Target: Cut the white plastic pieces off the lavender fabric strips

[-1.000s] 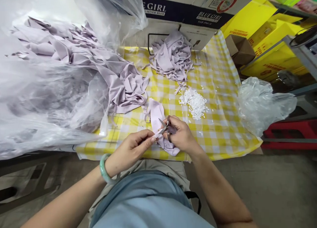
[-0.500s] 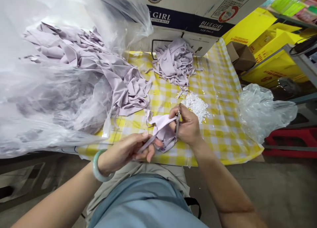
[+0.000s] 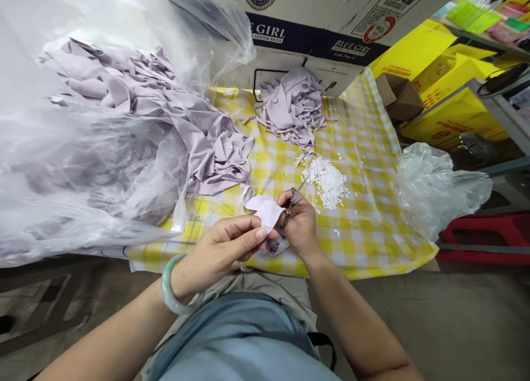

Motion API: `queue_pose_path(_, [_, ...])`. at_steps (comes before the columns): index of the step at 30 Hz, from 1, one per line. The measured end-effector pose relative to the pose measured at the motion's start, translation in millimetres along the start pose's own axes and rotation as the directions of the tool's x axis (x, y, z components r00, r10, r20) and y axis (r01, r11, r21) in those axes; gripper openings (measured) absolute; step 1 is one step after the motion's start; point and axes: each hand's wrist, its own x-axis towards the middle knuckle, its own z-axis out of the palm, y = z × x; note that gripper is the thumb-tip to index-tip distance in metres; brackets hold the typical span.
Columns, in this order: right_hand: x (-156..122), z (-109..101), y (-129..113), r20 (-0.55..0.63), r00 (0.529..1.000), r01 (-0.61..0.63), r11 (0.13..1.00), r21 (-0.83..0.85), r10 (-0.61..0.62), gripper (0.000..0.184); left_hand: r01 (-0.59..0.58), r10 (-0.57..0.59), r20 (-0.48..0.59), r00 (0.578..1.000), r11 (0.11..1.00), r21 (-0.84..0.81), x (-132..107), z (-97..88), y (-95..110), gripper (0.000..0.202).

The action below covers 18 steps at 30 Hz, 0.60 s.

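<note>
My left hand (image 3: pixel 236 240), closed with thumb and fingers pinching, grips a piece of lilac fabric (image 3: pixel 267 211) at its near edge. In my right hand (image 3: pixel 298 223) is a pair of small metal scissors (image 3: pixel 293 197), blades pointing up and away from me; whether they are parted is too small to tell. The fingers of that hand also touch the fabric's right edge. Part of the cloth hangs below, half hidden behind my hands. Just beyond the scissors lies a heap of tiny white bits (image 3: pixel 327 181).
A lilac fabric pile (image 3: pixel 292 105) sits at the back against a cardboard box (image 3: pixel 306 36). To the left, more lilac cloth (image 3: pixel 165 105) spills from a clear plastic bag (image 3: pixel 83 188). A crumpled plastic bag (image 3: pixel 439 188) hangs at the right edge of the checked tablecloth (image 3: pixel 360 226).
My left hand has moved up and right along the fabric, turning its thumb on top. My right hand has come down and left, and the scissors have tilted with their blades now showing.
</note>
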Motion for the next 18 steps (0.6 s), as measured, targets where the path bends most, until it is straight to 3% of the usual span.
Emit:
queue_pose_path(3, [-7.1,10.6,5.1,0.0,0.989,-0.149,0.989,0.019,0.149,0.023,-0.208,0.228,-0.031,0.973,0.93,0.303,0.1,0.6,9.0,0.022])
queue_pose_path(5, [-12.6,20.7,8.6,0.0,0.976,-0.216,0.976,0.04,0.216,0.025,-0.329,0.414,-0.102,0.905,0.829,0.452,5.0,3.1,11.8,0.02])
queue_pose_path(7, [-17.9,29.9,12.2,0.013,0.975,-0.223,0.974,0.044,0.222,0.023,-0.388,0.51,-0.168,0.844,0.796,0.466,13.0,6.3,10.1,0.019])
queue_pose_path(8, [-20.1,32.6,13.5,0.035,0.978,-0.206,0.978,0.028,0.205,0.021,-0.397,0.503,-0.198,0.841,0.824,0.404,17.4,7.6,7.8,0.019])
queue_pose_path(10, [-23.0,31.6,13.5,0.104,0.98,-0.169,0.986,-0.015,0.169,0.021,-0.363,0.405,-0.259,0.877,0.911,0.198,25.2,9.3,2.3,0.021])
queue_pose_path(12, [-23.4,21.0,9.0,0.176,0.973,-0.14,0.988,-0.069,0.15,0.026,-0.311,0.313,-0.32,0.894,0.949,0.06,29.6,9.0,-2.9,0.021])
queue_pose_path(15, [-20.2,-6.0,-4.8,0.231,0.97,-0.005,0.956,-0.292,0.075,0.034,-0.29,0.32,-0.344,0.883,0.947,0.136,29.4,6.2,-8.9,0.021])
queue_pose_path(18, [-16.4,-27.6,-18.0,0.286,0.958,0.164,0.785,-0.597,0.018,0.04,-0.259,0.345,-0.294,0.891,0.92,0.294,26.3,4.9,-13.5,0.027])
